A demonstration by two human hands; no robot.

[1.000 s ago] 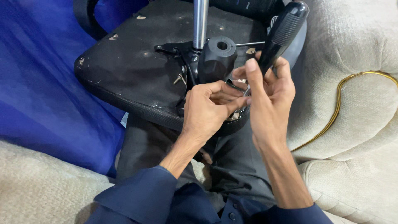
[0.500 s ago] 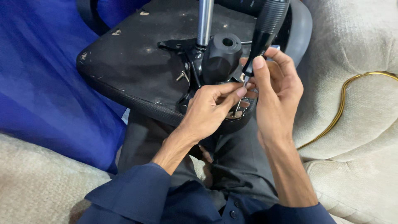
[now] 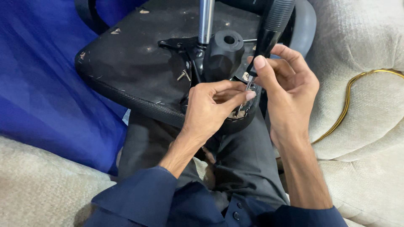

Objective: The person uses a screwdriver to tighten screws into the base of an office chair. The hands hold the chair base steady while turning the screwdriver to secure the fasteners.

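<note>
Screwdriver [image 3: 271, 31]: my right hand [image 3: 290, 90] pinches its black ribbed handle low down, shaft angled to the seat's near edge.
Left hand [image 3: 210, 107]: fingers pressed together, steadying the thin metal tip beside a tiny fastener I cannot make out.
Change: a second ago both hands huddled closer; now the handle stands steeper, tip seated, so driving looks under way.
Seat underside [image 3: 134, 75]: upturned across my lap, loose screw [image 3: 183, 76] lying on it.
Containers: none in view.

Bare left hand [image 3: 210, 110] and right hand [image 3: 286, 90], forearms uncovered. Dark navy sleeves [image 3: 139, 197] pushed up near the elbows, shirt of the same cloth with small dark buttons down the front. Dark grey trousers [image 3: 240, 159], creased over the thighs.
</note>
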